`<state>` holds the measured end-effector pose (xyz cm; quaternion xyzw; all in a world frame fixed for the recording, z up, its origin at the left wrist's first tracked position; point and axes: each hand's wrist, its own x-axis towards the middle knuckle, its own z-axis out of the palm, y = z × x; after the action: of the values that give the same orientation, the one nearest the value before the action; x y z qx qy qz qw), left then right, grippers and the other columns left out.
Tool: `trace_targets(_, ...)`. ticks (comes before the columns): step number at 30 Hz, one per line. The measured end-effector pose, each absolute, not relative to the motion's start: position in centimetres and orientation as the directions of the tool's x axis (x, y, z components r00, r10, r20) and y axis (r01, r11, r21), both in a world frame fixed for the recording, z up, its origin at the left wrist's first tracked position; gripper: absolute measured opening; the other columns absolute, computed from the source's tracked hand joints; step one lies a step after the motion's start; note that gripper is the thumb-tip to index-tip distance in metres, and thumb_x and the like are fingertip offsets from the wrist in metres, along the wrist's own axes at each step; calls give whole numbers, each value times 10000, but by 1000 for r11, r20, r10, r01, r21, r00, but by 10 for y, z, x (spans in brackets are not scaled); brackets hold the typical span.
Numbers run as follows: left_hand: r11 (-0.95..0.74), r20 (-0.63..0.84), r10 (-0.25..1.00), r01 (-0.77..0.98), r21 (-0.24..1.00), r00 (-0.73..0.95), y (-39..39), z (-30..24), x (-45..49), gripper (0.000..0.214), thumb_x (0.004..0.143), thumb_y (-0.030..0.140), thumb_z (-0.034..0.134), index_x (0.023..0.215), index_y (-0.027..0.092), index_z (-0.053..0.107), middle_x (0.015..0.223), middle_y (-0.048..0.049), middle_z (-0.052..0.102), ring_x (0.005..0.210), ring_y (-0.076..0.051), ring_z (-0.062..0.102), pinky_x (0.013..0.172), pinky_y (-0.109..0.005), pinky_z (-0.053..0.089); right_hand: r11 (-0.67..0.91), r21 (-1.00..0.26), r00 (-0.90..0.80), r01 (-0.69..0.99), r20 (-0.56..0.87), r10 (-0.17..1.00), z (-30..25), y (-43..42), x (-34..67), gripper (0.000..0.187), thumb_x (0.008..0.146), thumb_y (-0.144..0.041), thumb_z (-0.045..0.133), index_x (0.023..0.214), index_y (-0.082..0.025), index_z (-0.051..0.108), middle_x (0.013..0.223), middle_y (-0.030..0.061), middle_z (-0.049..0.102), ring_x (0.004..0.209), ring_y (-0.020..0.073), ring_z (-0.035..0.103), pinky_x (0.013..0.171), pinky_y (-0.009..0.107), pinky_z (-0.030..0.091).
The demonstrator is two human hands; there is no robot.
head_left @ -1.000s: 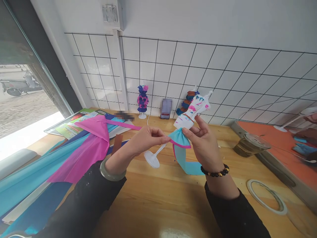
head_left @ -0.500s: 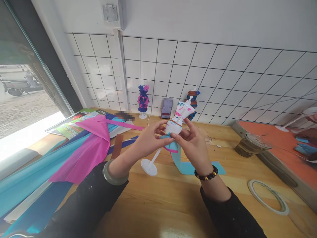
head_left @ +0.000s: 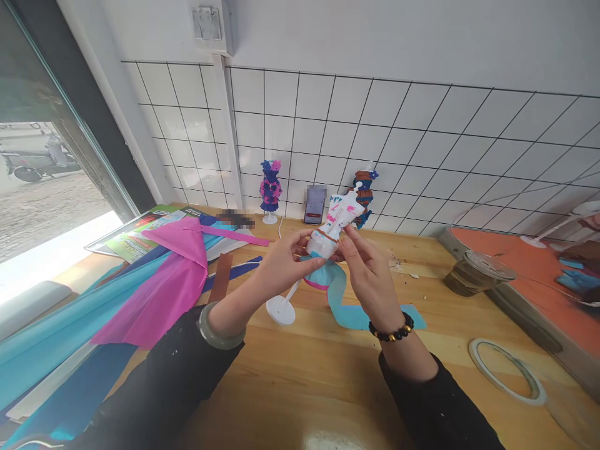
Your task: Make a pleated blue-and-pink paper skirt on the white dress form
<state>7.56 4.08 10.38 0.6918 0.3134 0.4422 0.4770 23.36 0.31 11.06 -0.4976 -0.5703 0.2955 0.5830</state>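
Observation:
A small white dress form point(head_left: 345, 209) with pink and blue marks leans to the right on its stand, whose round white base point(head_left: 280, 310) shows below. A thin brown band point(head_left: 327, 235) circles its waist. My left hand point(head_left: 285, 262) is closed around its lower part, the thumb pressing a light blue crepe paper strip point(head_left: 335, 294) against it. This strip has a pink edge where it wraps the form, and its tail trails onto the table. On the other side my right hand point(head_left: 370, 269) is closed, thumb and index fingertips together at the form's waist; its other fingers are partly hidden.
Pink crepe paper point(head_left: 182, 281) and blue sheets point(head_left: 94, 306) lie at left. Two decorated forms, one blue and pink point(head_left: 270, 187), one brown and blue point(head_left: 365, 181), stand by the wall with a phone point(head_left: 315, 205). At right are a lidded cup point(head_left: 471, 275) and a tape roll point(head_left: 506, 372).
My right thumb has left the blue strip and moved up to the form's waist. The form has shifted slightly left and down, and more of the strip shows.

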Motion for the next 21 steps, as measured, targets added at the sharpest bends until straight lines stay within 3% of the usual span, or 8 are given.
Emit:
trace_targets(4,-252,273,851,-107,962,449,41,105,76,544,706,286,700,1205,167,517,1087,-113,619,914,-191,611,764,-310,489,348,-910,169,225,388,906,112,3,234,543,850,-495,495,1289,-176,509,930,59,700,763,167,647,776,385,539)
trace_targets(10,-179,279,842,-249,952,462,40,109,76,539,680,247,727,1174,164,529,1076,-100,634,923,-178,611,767,-284,487,366,-895,140,253,409,902,116,0,237,480,846,-480,509,1261,-240,543,1147,79,636,756,167,664,733,367,550)
trace_targets(15,-73,240,853,-350,934,462,43,109,73,517,665,227,743,1144,173,557,1140,-97,608,937,-173,599,769,-267,477,353,-921,24,165,362,932,118,-1,239,547,833,-436,554,1339,-263,441,950,48,690,853,184,643,815,405,530)
trace_targets(21,29,221,860,-476,879,460,46,110,70,439,685,216,727,1096,175,576,1070,-70,616,866,-133,591,727,-234,467,349,-922,2,169,355,935,121,-5,234,292,721,-397,690,931,-196,665,810,44,687,739,172,640,679,349,565)
